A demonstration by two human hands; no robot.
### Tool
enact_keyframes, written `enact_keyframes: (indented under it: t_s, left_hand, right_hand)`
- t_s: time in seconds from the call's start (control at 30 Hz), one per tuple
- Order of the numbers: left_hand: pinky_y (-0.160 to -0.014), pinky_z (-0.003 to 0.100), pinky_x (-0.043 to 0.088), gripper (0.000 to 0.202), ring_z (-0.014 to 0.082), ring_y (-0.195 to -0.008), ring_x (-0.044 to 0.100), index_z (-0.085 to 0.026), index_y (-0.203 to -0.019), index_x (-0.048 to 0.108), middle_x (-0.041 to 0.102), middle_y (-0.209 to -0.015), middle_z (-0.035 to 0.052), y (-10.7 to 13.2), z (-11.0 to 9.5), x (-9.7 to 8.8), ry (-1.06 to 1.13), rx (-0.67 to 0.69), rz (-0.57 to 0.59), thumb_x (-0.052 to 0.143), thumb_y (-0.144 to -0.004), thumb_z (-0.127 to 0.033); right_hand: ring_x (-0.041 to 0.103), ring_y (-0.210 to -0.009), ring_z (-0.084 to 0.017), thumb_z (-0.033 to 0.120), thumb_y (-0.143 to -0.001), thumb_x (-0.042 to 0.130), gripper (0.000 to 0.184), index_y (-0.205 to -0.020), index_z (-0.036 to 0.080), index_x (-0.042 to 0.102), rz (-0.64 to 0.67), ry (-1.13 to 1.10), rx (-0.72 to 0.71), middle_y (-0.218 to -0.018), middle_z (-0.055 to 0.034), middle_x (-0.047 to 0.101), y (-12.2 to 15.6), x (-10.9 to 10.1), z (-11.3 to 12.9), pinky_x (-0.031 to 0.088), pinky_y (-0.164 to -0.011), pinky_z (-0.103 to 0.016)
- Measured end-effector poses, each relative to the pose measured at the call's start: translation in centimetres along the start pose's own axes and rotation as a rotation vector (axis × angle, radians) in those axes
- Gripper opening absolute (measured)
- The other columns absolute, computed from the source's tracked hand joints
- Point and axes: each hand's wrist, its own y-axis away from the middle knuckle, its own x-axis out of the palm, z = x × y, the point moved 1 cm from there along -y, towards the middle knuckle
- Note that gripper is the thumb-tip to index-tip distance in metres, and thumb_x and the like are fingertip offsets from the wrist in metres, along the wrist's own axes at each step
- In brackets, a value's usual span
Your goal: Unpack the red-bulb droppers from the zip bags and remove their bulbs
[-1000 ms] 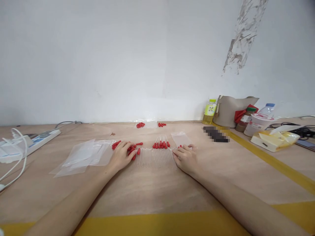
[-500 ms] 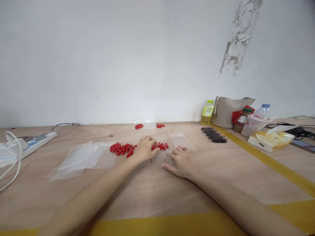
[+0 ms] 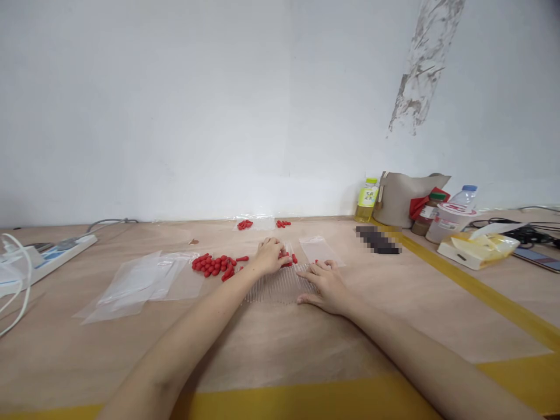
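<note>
Left hand (image 3: 271, 255) curled over red-capped droppers (image 3: 292, 258), grasp not discernible. Right hand (image 3: 327, 283) pressed flat, holding nothing, on clear tube row (image 3: 280, 286), table centre. Loose red caps (image 3: 215, 265) at 9 o'clock. Risk: tubes rolled apart if nudged.

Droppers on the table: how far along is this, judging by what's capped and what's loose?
Done: a few capped droppers lie beyond the row. In hand: the left hand reaches onto those red-capped ones, and the right hand rests on the row of bare tubes. Left: that whole row, a pile of loose red caps and empty bags.
</note>
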Motion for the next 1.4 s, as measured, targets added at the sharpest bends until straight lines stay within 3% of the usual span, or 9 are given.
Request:
enact_keyframes:
  t_s: [0.17, 0.4, 0.57, 0.73, 0.83, 1.03, 1.17, 1.27, 1.4]
  left_hand:
    - [-0.081, 0.034, 0.038, 0.015, 0.0198, -0.089, 0.05, -0.016, -0.078, 0.053, 0.055, -0.086, 0.0061, 1.8, -0.7, -1.3, 0.06, -0.047, -0.131, 0.046, -0.083, -0.028]
    - [-0.067, 0.026, 0.043, 0.008, 0.0131, -0.073, 0.055, -0.019, -0.087, 0.051, 0.059, -0.081, 0.0006, 8.2, -0.9, -3.8, 0.254, 0.04, -0.137, 0.045, -0.084, -0.023]
    - [-0.067, 0.026, 0.042, 0.009, 0.013, -0.071, 0.054, -0.018, -0.085, 0.053, 0.058, -0.076, 0.0008, 11.3, -1.7, -3.4, 0.357, 0.064, -0.264, 0.046, -0.084, -0.025]
    - [-0.066, 0.025, 0.043, 0.008, 0.0129, -0.073, 0.055, -0.019, -0.085, 0.053, 0.06, -0.079, 0.0009, 12.0, -3.7, -2.6, 0.373, 0.17, -0.179, 0.049, -0.083, -0.025]
    - [-0.068, 0.024, 0.044, 0.01, 0.0127, -0.075, 0.056, -0.019, -0.09, 0.053, 0.061, -0.081, 0.0012, 11.8, -4.4, -2.6, 0.356, 0.266, -0.134, 0.048, -0.083, -0.023]
    - [-0.086, 0.04, 0.033, 0.023, 0.0219, -0.094, 0.052, -0.027, -0.102, 0.058, 0.06, -0.099, 0.0062, 11.2, -3.5, -3.9, -0.081, 0.259, -0.51, 0.055, -0.079, -0.029]
    - [-0.092, 0.044, 0.023, 0.026, 0.0217, -0.099, 0.051, -0.034, -0.104, 0.057, 0.062, -0.102, 0.002, 10.9, -3.1, -4.5, -0.24, 0.309, -0.334, 0.046, -0.085, -0.021]
    - [-0.089, 0.041, 0.025, 0.024, 0.0177, -0.085, 0.054, -0.027, -0.095, 0.059, 0.064, -0.081, 0.0017, 11.1, -2.8, -4.3, -0.27, 0.364, -0.199, 0.039, -0.087, -0.016]
    - [-0.084, 0.036, 0.028, 0.024, 0.0144, -0.072, 0.052, -0.022, -0.086, 0.059, 0.059, -0.069, 0.0011, 11.5, -2.6, -4.0, -0.309, 0.407, -0.16, 0.036, -0.089, -0.018]
  right_hand:
    - [0.051, -0.081, -0.019, 0.053, -0.078, 0.05, 0.04, -0.101, 0.022, 0.06, -0.105, -0.013, 0.109, -0.083, -0.0056, 0.06, 0.0, -0.3, 0.1, 0.027, -0.076, -0.033]
    - [0.049, -0.088, -0.02, 0.04, -0.079, 0.052, 0.029, -0.096, 0.017, 0.059, -0.427, 0.007, 0.199, -0.091, -0.0087, 0.057, -0.3, -0.6, 0.6, 0.029, -0.077, -0.032]
    - [0.048, -0.063, -0.012, 0.041, -0.083, 0.047, 0.039, -0.052, 0.018, 0.054, -0.256, -0.075, 0.209, -0.054, 0.0006, 0.056, -0.4, -0.9, 3.3, 0.023, -0.073, -0.032]
    - [0.051, -0.075, -0.014, 0.04, -0.084, 0.047, 0.022, -0.078, 0.025, 0.063, -0.168, -0.269, 0.277, -0.074, 0.0027, 0.065, -0.5, -0.6, 5.2, 0.023, -0.073, -0.031]
    - [0.052, -0.074, -0.014, 0.038, -0.084, 0.047, 0.022, -0.076, 0.023, 0.061, -0.141, -0.346, 0.36, -0.076, 0.0019, 0.065, -0.5, -0.3, 5.3, 0.024, -0.074, -0.03]
    - [0.05, -0.079, -0.017, 0.027, -0.088, 0.038, 0.024, -0.102, 0.024, 0.057, -0.171, -0.122, 0.225, -0.083, -0.0036, 0.065, -0.5, -0.7, 4.7, 0.024, -0.074, -0.033]
    - [0.048, -0.08, -0.018, 0.028, -0.086, 0.044, 0.022, -0.103, 0.023, 0.058, -0.156, 0.06, -0.006, -0.077, -0.0036, 0.063, -0.2, -0.8, 4.9, 0.023, -0.081, -0.037]
    - [0.047, -0.078, -0.017, 0.029, -0.086, 0.045, 0.018, -0.093, 0.022, 0.061, -0.182, 0.091, -0.064, -0.075, -0.0031, 0.062, -0.1, -0.7, 4.9, 0.022, -0.084, -0.037]
    - [0.044, -0.072, -0.015, 0.033, -0.085, 0.047, 0.024, -0.069, 0.02, 0.059, -0.19, 0.115, -0.094, -0.064, -0.0011, 0.059, 0.0, -0.8, 4.3, 0.022, -0.083, -0.037]
